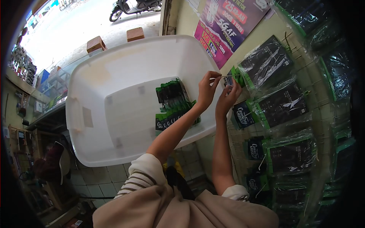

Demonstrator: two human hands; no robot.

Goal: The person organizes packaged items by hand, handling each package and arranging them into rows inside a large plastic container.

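At the wall rack, my left hand point(207, 89) pinches the tip of a thin metal hook point(227, 75). Just right of it, my right hand point(229, 98) has its fingers closed round a small green-and-black packet point(229, 80) beside that hook; part of the packet is hidden by the fingers. Below my hands a large white plastic tub point(89, 70) holds several green-and-black packets point(173, 95) in overlapping rows. "Country Music" packets point(243, 114) hang on the rack below and right of my right hand.
Larger plastic-wrapped black packs point(283, 104) hang on the right wall grid. A purple poster point(228, 24) is above the tub's right end. Behind the tub are two wooden stools point(135, 34) and a parked scooter point(135, 8). A glass display case point(57, 89) stands at left.
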